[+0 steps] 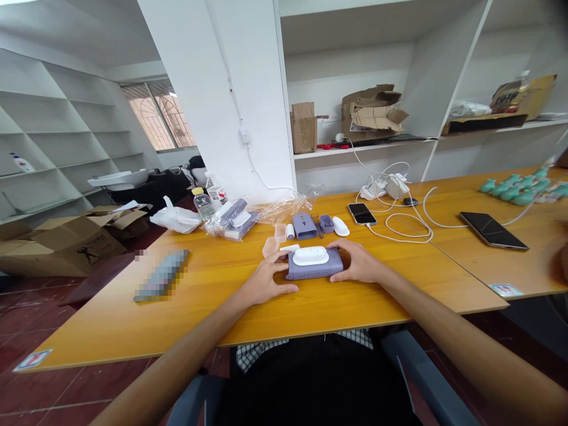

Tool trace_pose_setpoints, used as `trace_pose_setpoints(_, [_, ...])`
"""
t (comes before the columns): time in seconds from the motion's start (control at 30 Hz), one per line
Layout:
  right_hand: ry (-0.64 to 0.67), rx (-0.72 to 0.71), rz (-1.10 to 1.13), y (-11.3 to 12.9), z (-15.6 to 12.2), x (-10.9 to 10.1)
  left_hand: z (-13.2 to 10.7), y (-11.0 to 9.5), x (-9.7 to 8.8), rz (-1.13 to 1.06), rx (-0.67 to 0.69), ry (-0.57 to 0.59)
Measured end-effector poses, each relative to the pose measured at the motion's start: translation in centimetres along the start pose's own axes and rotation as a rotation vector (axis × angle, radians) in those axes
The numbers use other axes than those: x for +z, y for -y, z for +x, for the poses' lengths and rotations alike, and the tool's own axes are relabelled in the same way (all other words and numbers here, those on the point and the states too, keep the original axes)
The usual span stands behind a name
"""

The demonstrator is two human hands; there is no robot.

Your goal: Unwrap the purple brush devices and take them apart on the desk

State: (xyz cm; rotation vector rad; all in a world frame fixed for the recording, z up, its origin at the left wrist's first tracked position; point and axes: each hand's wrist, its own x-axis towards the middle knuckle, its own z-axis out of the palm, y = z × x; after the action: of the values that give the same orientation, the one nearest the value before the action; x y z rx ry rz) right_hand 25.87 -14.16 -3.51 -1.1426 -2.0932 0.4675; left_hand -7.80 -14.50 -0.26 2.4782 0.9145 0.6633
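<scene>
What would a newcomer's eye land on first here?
Probably the white bristled brush on the purple case, placed between the person's left hand and right hand near the table's front edge. Next might come the cluster of teal bottles at the far right, then the pixelated grey object lying toward the left.
</scene>
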Motion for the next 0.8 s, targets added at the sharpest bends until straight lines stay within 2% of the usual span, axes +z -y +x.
trace_pose_setpoints(0.17, [0.036,0.021,0.050,0.7,0.0,0.2,0.1,0.5,-0.1,-0.056,-0.025,-0.085])
trace_pose_setpoints(0.57, [0.119,-0.002,0.202,0.6,0.0,-2.1,0.2,0.8,-0.5,-0.151,-0.062,-0.057])
trace_pose_setpoints(0.8, [0.048,-0.091,0.089,1.0,-0.2,-0.7,0.3,1.7,-0.7,-0.367,-0.165,-0.026])
